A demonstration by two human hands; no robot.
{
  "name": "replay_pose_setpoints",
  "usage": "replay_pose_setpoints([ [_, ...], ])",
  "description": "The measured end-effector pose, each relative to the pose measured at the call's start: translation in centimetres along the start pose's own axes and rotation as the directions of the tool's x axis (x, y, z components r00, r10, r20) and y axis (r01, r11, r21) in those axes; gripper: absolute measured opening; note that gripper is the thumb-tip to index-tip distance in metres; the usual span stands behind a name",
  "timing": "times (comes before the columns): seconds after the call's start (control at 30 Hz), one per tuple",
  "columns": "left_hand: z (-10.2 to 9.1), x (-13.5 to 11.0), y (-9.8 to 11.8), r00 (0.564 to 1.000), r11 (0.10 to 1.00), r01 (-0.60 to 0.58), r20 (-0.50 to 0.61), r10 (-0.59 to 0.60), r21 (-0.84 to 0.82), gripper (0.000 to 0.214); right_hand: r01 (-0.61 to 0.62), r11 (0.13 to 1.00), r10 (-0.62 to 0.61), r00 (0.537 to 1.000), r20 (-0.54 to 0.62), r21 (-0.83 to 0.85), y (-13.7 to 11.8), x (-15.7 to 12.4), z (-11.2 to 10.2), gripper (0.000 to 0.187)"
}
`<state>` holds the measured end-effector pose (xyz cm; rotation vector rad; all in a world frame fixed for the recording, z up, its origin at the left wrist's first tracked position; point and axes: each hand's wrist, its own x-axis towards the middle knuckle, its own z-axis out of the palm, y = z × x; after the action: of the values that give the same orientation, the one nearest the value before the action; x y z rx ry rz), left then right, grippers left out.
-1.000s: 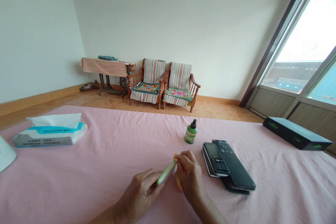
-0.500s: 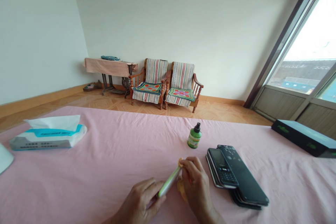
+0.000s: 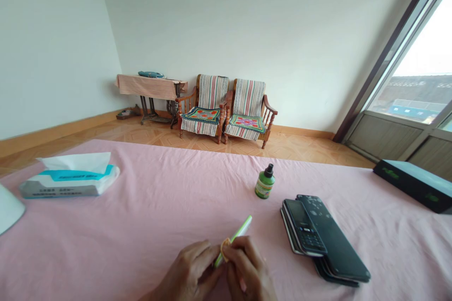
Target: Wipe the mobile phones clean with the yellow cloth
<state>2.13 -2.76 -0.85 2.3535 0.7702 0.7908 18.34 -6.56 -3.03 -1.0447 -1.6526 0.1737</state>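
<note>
My left hand [image 3: 190, 265] is closed on the near end of a slim, flat, phone-like device [image 3: 243, 227] with a lime-green edge, tilted up and seen nearly edge-on. A small yellow-orange cloth [image 3: 225, 246] is pinched in my right hand [image 3: 250, 265], wrapped over the device's edge close to my left fingers. Most of the cloth is hidden by the fingers. To the right lies a black keypad phone [image 3: 304, 228] on top of other phones, beside a longer dark phone [image 3: 335, 240] that also rests on a stack. Beyond my hands stands a green spray bottle [image 3: 264, 184] with a black top.
A tissue pack [image 3: 70, 183] lies at the left on the pink cloth [image 3: 158, 188], near a white rounded object [image 3: 9, 209]. A black box [image 3: 411, 188] sits at the far right. Two wooden chairs [image 3: 247, 103] and a covered sewing table [image 3: 148, 87] stand by the wall.
My right hand has slid the cloth down the device's edge, from its far end toward my left hand. The device's far end now shows uncovered. The view has shifted slightly.
</note>
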Motion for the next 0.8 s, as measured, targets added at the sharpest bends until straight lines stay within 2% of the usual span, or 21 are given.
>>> replay_pose_setpoints([
  [0.1,0.0,0.0,0.0,1.000,1.000,-0.003,-0.004,0.003,0.031,0.016,-0.086,0.994,0.088,0.995,0.044,-0.063,0.7,1.2,-1.5,0.026],
  [0.17,0.0,0.0,-0.1,1.000,0.999,-0.010,-0.013,0.010,0.051,0.022,-0.157,0.980,0.153,0.987,-0.040,-0.119,1.0,1.8,-2.5,0.026],
  [0.2,0.0,0.0,0.0,1.000,0.999,-0.010,-0.016,0.011,0.050,0.024,-0.162,0.978,0.158,0.987,-0.041,-0.129,0.9,1.9,-2.7,0.025],
  [0.27,-0.1,0.0,0.1,1.000,1.000,0.006,-0.022,-0.006,0.024,0.020,-0.133,0.983,0.133,0.991,-0.005,-0.125,0.3,1.5,-2.5,0.026],
  [0.37,-0.3,0.1,0.4,0.999,0.998,0.041,-0.025,-0.041,-0.038,0.010,0.003,0.997,0.007,0.992,0.129,-0.074,-1.4,0.5,-1.4,0.030],
  [0.43,-0.4,0.2,0.5,0.999,0.997,0.045,-0.028,-0.047,-0.062,0.011,0.058,0.997,-0.046,0.982,0.182,-0.061,-2.2,0.2,-1.0,0.031],
  [0.63,-0.3,0.4,0.5,0.997,0.999,0.039,-0.059,-0.040,-0.023,0.010,-0.051,0.992,0.060,0.996,0.071,-0.120,-1.5,0.8,-1.5,0.027],
  [0.8,-0.6,0.3,0.5,0.999,0.996,0.022,-0.021,-0.024,-0.086,0.007,0.101,0.992,-0.082,0.968,0.239,-0.070,-2.7,0.1,-0.6,0.026],
])
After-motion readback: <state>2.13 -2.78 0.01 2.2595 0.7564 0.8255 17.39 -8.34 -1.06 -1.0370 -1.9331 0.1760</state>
